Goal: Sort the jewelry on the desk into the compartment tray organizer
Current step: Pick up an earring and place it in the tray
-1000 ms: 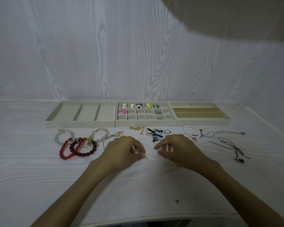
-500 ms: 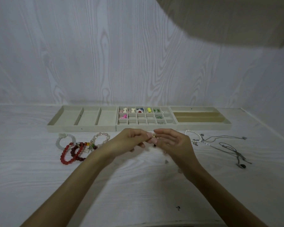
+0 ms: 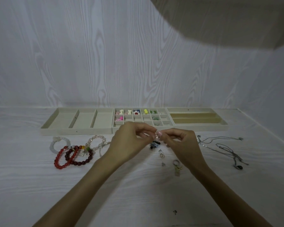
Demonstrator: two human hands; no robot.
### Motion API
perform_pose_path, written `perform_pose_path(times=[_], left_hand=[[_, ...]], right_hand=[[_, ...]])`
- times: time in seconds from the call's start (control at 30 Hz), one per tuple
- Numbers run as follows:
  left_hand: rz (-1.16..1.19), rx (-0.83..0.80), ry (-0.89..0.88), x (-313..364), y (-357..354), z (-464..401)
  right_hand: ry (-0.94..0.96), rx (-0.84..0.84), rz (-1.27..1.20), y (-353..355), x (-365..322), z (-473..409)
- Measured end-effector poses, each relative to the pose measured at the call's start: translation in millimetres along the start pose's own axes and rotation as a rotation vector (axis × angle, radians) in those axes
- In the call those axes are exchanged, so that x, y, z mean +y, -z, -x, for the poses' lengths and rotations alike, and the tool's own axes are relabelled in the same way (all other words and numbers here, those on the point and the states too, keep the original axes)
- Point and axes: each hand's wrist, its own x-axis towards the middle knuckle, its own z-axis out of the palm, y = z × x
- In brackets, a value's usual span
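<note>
Jewelry piece (image 3: 157,136), small, pinched between left hand (image 3: 129,141) and right hand (image 3: 180,143), both grips raised above desk (image 3: 39,185).

White desk (image 3: 39,185): tray organizer (image 3: 75,131), bracelets (image 3: 72,154), necklaces (image 3: 223,145).

Two bare forearms, reaching up from the near edge of the desk (image 3: 39,185). No sleeves in view, no watch, no bands at either wrist. Left hand (image 3: 129,141) and right hand (image 3: 181,145) bare too, no rings to be seen on the fingers facing the camera. Nails short, pale pink on the right fingertips (image 3: 159,133). Slim wrists, narrow hands.
</note>
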Motion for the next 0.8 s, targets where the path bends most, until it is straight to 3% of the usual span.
perform_pose_path(times=[0.1,0.23,0.57,0.7,0.8], left_hand=[[0.021,-0.018,0.017,2.3,-3.8,-1.9],[0.272,-0.027,0.148,2.3,-4.5,-7.0],[0.355,-0.137,0.163,-2.5,-8.0,-13.4],[0.361,-0.08,0.131,-4.9,-11.2,-14.0],[0.354,-0.036,0.097,-4.3,-13.9,-17.2]], right_hand=[[0.008,0.036,0.045,0.8,0.8,-4.4],[-0.011,0.085,0.018,4.9,-0.6,-9.6],[0.027,-0.03,0.062,7.0,-2.6,-17.4],[-0.15,-0.07,-0.152,13.1,-5.5,-18.1],[-0.2,-0.09,-0.148,16.7,-5.6,-20.0]])
